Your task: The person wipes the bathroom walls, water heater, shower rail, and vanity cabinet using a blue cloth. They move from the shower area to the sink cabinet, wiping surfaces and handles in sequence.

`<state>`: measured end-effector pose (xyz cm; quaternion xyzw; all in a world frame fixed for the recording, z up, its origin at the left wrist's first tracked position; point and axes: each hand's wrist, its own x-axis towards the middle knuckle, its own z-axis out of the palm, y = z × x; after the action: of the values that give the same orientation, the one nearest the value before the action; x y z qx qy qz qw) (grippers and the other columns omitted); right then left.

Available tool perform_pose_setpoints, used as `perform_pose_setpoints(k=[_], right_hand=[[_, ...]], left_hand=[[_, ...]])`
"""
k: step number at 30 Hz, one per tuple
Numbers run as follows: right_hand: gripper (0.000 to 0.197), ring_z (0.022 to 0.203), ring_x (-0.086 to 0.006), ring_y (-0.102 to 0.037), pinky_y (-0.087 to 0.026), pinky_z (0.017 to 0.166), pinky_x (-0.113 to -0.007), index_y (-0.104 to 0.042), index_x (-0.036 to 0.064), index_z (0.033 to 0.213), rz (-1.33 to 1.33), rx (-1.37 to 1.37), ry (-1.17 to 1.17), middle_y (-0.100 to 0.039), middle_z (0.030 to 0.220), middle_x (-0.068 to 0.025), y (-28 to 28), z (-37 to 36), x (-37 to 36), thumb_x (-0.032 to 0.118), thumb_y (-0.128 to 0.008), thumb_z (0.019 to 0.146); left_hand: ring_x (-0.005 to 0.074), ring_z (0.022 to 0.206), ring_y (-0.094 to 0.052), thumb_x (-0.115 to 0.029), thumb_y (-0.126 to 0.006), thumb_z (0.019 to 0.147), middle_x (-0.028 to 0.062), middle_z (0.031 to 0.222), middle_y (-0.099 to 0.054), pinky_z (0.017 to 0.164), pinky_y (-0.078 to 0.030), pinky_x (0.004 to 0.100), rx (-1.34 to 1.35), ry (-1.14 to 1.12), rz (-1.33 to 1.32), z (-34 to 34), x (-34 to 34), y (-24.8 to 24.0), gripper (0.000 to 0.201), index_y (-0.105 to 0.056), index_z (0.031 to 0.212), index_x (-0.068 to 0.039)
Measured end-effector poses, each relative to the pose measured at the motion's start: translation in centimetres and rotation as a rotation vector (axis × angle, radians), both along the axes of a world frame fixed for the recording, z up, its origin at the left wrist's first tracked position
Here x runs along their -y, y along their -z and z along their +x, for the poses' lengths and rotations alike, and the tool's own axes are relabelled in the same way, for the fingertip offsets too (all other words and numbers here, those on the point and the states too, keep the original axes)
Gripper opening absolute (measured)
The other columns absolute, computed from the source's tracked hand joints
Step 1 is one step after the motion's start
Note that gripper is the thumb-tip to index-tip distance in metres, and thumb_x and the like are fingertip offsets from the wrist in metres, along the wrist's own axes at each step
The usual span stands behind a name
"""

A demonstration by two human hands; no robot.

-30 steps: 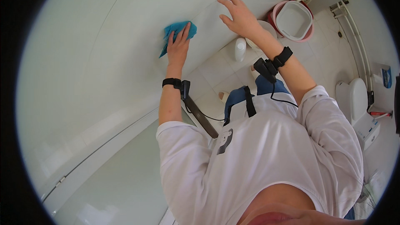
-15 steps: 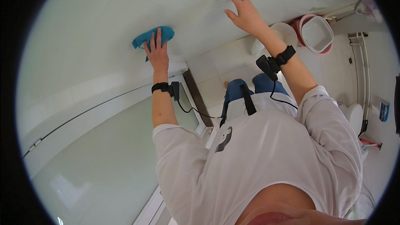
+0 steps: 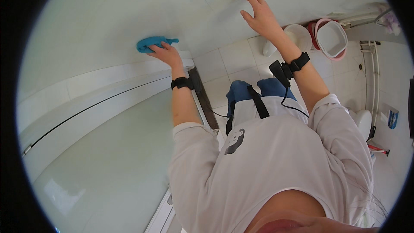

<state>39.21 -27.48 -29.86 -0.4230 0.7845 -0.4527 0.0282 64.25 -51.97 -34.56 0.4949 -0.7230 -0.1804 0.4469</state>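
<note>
A teal cloth [image 3: 151, 44] lies bunched against the pale, glossy wall [image 3: 108, 21]. My left hand [image 3: 166, 54] is closed on its lower right side, pressing it to the surface; some fingertips are hidden in the folds. A loose corner of the cloth sticks out to the right above the knuckles. Farther right and higher up, my right hand [image 3: 261, 17] has its fingers apart and holds nothing. Its fingertips are at the wall, though I cannot tell whether they touch it.
A white door with a frosted panel [image 3: 116, 146] stands at the lower left. Several basins [image 3: 331, 39] and a pale bucket [image 3: 298, 36] are on the tiled floor by the wall. White pipes [image 3: 376, 73] run along the right, near a toilet [image 3: 361, 121].
My left hand has turned and moved slightly down, its fingers going from flat over the teal cloth to gripping its edge. My right hand has shifted a little to the right.
</note>
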Motion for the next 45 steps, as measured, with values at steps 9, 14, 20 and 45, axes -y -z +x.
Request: perform_pose_setpoints(k=[9, 14, 20, 45], right_hand=[[0.057, 0.138, -0.0420, -0.046, -0.042, 0.113, -0.046, -0.051, 0.0084, 0.146, 0.039, 0.013, -0.009, -0.047, 0.150, -0.0238, 0.1, 0.4, -0.1, 0.021, -0.068, 0.094], [0.056, 0.137, -0.0416, -0.048, -0.043, 0.112, -0.047, -0.052, 0.0085, 0.145, 0.027, -0.036, -0.001, -0.048, 0.150, -0.0234, 1.7, -0.1, -0.6, 0.021, -0.068, 0.093], [0.058, 0.135, -0.0432, -0.048, -0.044, 0.110, -0.047, -0.053, 0.0091, 0.145, 0.041, -0.065, -0.006, -0.048, 0.149, -0.0242, 6.2, -0.8, -1.3, 0.020, -0.070, 0.091], [0.065, 0.141, -0.0465, -0.037, -0.043, 0.110, -0.051, -0.046, 0.0114, 0.149, 0.002, -0.210, -0.097, -0.027, 0.161, -0.0270, 6.5, 3.7, 2.5, 0.008, -0.068, 0.089]], left_hand=[[0.0323, 0.115, -0.058, 0.006, -0.045, 0.092, 0.0245, 0.142, -0.048, 0.096, -0.052, 0.0377, -0.905, 0.035, 0.590, -11.0, -4.0, 1.3, 0.061, -0.027, 0.150, 0.004], [0.0377, 0.127, -0.052, 0.003, -0.046, 0.094, 0.0326, 0.149, -0.037, 0.107, -0.043, 0.0433, -0.868, 0.088, 0.633, -16.7, -9.5, 2.7, 0.074, -0.008, 0.158, 0.004], [0.0436, 0.129, -0.046, -0.001, -0.047, 0.097, 0.0368, 0.150, -0.029, 0.112, -0.037, 0.0473, -0.873, 0.148, 0.733, -20.9, -13.5, 5.1, 0.077, -0.001, 0.158, 0.007], [0.0463, 0.124, -0.045, 0.006, -0.043, 0.097, 0.0332, 0.148, -0.024, 0.107, -0.039, 0.0488, -0.430, -0.039, 0.258, -7.8, -2.2, 7.0, 0.072, -0.008, 0.160, 0.001]])
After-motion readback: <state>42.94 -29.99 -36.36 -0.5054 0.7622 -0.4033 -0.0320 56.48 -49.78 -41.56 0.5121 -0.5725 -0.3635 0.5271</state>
